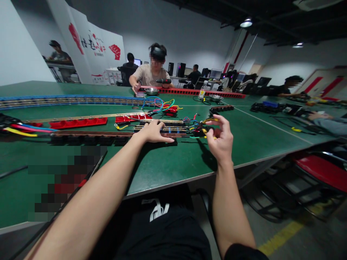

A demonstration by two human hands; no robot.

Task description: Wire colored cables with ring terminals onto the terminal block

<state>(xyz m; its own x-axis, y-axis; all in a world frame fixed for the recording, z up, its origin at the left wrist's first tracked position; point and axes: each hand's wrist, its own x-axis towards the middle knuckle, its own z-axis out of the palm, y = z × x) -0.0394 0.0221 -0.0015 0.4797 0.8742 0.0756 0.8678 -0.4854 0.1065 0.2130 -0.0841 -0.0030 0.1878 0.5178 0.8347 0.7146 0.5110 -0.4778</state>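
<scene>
My left hand (155,131) lies spread over a short black track section (173,129) with brass-coloured rails, its thumb stretched to the right along the near edge. Past its fingertips, several coloured wires (192,123) come out of the section's right end. My right hand (221,139) is closed round what look like pliers with yellow and black handles (213,120). Their dark jaws are among the wire ends, and I cannot tell whether they grip a wire. A longer copper-coloured rail strip (94,134) on black supports runs leftward from beside my left hand.
Red track bases (78,123) and a long blue track (67,100) lie farther back on the green table (168,169). A co-worker (151,72) sits opposite, near a metal bowl (151,91), a power drill (162,81) and a bottle (202,90). A red stool (322,169) stands at right.
</scene>
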